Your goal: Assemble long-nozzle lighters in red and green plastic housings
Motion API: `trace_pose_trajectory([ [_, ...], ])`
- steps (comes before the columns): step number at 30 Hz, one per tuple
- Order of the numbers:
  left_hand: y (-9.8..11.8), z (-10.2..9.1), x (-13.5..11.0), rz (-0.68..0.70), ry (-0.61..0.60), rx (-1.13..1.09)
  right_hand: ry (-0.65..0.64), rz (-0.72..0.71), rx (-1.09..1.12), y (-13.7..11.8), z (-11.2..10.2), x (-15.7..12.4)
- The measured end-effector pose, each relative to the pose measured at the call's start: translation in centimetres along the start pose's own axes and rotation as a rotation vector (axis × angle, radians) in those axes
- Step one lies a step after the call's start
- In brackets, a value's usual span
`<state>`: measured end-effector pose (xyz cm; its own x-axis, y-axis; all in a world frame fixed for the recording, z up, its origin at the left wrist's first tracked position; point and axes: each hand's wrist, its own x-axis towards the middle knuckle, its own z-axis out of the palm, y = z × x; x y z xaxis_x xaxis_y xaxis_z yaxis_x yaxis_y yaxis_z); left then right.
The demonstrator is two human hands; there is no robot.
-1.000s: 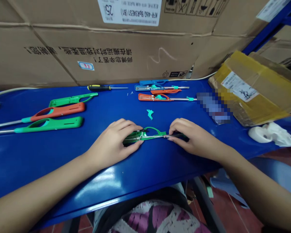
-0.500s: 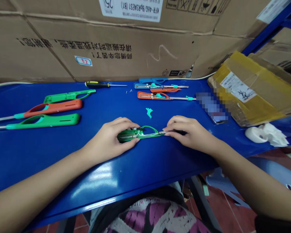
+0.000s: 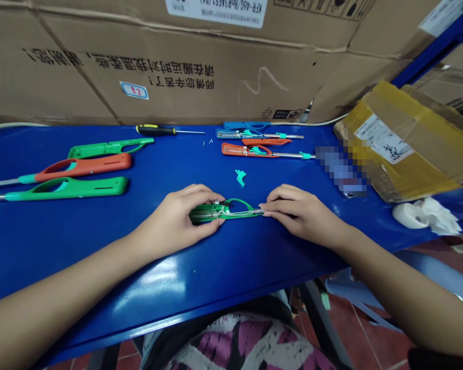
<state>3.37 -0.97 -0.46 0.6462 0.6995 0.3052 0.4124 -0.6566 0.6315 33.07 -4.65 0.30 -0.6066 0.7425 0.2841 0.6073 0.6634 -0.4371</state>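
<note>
An opened green lighter (image 3: 210, 213) with a long nozzle lies between my hands, its inner parts and thin wires exposed. Wrapped around its wide handle end is my left hand (image 3: 181, 213), fingers on the far edge and thumb on the near one. My right hand (image 3: 297, 208) pinches the thin metal tube at the other end; most of the tube is hidden by the fingers. Just beyond lies a loose turquoise trigger piece (image 3: 240, 178). At the left rest a green half shell (image 3: 100, 149), an orange lighter (image 3: 85, 167) and a closed green lighter (image 3: 73, 189).
A screwdriver (image 3: 156, 130) lies near the back. Opened blue (image 3: 231, 134) and orange (image 3: 235, 149) lighters lie behind my hands. On the right are a blurred phone (image 3: 341, 172), a taped carton (image 3: 420, 149) and a white roll (image 3: 411, 215). A large cardboard box (image 3: 170, 61) stands behind.
The view has shifted slightly. Both hands keep their hold on the green lighter, with the right fingers still at the metal tube; little else differs.
</note>
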Motion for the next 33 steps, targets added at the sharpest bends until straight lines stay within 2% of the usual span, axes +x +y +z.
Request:
trace_pose_trajectory([
  [8,-0.17,0.08,-0.18,0.007,-0.013,0.012,0.022,0.007,0.008,0.18,0.09,-0.37],
  [14,-0.29,0.08,-0.09,0.013,-0.012,0.024,0.01,0.031,-0.129,0.2,0.15,-0.44],
  [24,-0.29,0.03,-0.12,0.012,-0.013,0.026,0.015,0.079,-0.012,0.04,0.03,-0.3],
  [29,-0.25,0.04,-0.08,-0.012,0.005,0.024,-0.061,-0.003,-0.044,0.15,0.01,-0.2],
  [33,-0.37,0.06,-0.16,-0.066,0.023,0.006,-0.095,0.002,-0.023,0.02,-0.27,0.11],
])
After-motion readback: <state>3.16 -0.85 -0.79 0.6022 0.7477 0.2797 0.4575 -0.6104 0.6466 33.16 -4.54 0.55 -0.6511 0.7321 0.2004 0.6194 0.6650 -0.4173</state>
